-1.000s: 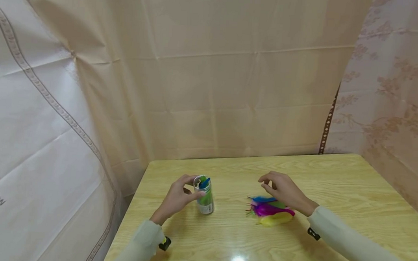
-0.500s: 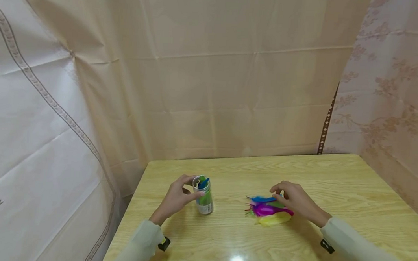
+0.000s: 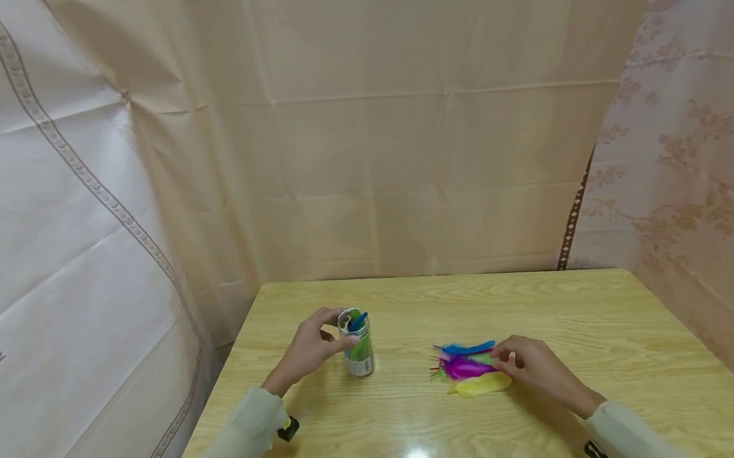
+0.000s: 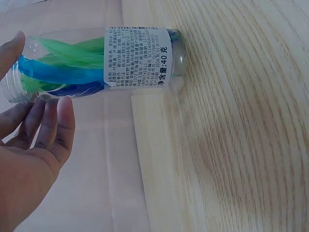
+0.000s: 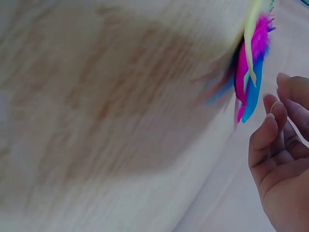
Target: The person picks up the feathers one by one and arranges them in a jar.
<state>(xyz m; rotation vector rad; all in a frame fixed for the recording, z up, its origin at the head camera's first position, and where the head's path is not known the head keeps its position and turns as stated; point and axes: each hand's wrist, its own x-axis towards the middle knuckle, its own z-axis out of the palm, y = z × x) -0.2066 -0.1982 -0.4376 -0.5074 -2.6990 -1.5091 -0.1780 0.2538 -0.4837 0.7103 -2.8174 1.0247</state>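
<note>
a: what's nearest?
b: two pale sleeves [image 3: 655, 438], coming in from the bottom edge. past them on the table [image 3: 586, 316] lie a yellow feather [image 3: 480, 385], then a magenta feather [image 3: 462, 367], a green feather [image 3: 483, 358] and a blue feather [image 3: 463, 348], bunched together.
a: pointing which way?
b: crosswise. the long axes run left to right, bare quills toward the jar [image 3: 360, 353], soft tips toward the right hand [image 3: 537, 366]. the yellow one slants, its tip end a little farther off.
a: and their look?
b: magenta is vivid and fluffy, yellow pale and broad, blue slim.
a: the right hand's grip?
b: fingers loosely bent, just beside the feather tips. whether they touch, i can't tell.
a: the jar?
b: left of the bunch, on the table, long axis roughly upright, mouth up. it has clear walls, a white printed label [image 4: 137, 58], and green plumes [image 4: 72, 50] and blue plumes [image 4: 63, 71] inside. the left hand [image 3: 314, 344] grips it near the rim, thumb on one side, fingers on the other.
a: farthest?
b: creased beige cloth [image 3: 358, 152], hanging behind the table.
</note>
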